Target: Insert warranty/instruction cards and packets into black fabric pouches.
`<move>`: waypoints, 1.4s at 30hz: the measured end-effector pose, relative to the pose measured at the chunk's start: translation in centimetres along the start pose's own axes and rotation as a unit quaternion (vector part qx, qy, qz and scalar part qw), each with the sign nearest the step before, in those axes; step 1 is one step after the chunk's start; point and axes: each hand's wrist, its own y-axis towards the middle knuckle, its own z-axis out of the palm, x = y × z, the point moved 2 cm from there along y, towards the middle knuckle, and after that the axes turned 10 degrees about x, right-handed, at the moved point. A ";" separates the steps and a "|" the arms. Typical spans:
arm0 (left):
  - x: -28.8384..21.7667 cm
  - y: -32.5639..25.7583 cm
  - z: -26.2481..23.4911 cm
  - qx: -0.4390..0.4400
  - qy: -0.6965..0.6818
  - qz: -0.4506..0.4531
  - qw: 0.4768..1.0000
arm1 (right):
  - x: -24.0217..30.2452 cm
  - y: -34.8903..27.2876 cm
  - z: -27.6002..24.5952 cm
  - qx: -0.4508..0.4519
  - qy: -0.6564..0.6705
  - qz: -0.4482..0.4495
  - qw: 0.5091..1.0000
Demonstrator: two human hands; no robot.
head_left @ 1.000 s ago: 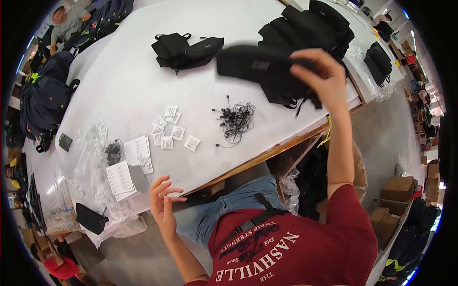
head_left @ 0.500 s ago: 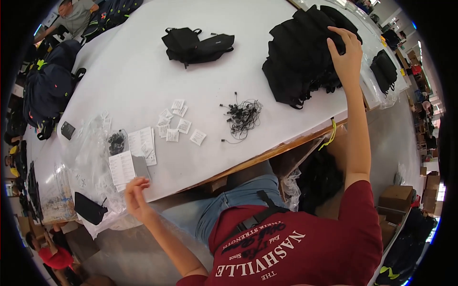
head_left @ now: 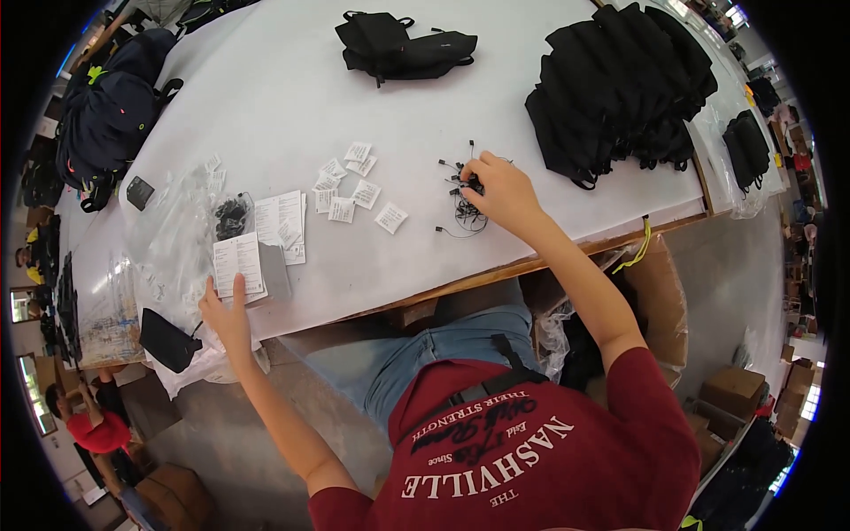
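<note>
My right hand point(head_left: 503, 196) is over a tangled pile of thin black cords with small plastic ends point(head_left: 469, 217). Its thumb and fingers pinch at the top of the pile and hide part of it. At the left, my left hand point(head_left: 228, 317) has its fingers apart at the lower edge of a white printed card stack point(head_left: 237, 264); nothing is seen gripped in it. More printed cards point(head_left: 282, 215) lie just behind, with a grey card point(head_left: 275, 273) beside them. Several small white printed packets point(head_left: 352, 188) are scattered between the cards and the cords.
A big heap of black bags point(head_left: 611, 93) lies at the right, and another black bag point(head_left: 403, 49) at the far middle. Clear plastic point(head_left: 168, 230) and a black pouch point(head_left: 168, 341) lie left. Dark blue backpacks point(head_left: 111, 115) are stacked far left. The table's wooden edge point(head_left: 505, 268) runs before me.
My right hand has come from the heap of black bags down to the cord pile. My left hand has moved left and forward to the cards. The whole view has shifted slightly.
</note>
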 end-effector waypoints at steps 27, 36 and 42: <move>-7.8 -0.3 -2.9 -0.028 0.166 0.078 0.983 | 3.4 2.1 -10.1 -0.262 0.122 -0.068 0.955; -16.6 -5.2 -2.1 0.158 -0.274 0.073 0.946 | 6.0 0.5 -10.6 -0.263 0.341 -0.070 0.900; -22.0 -11.5 1.5 0.135 -0.452 0.160 0.867 | 10.4 -2.9 -5.0 0.012 0.564 -0.054 0.824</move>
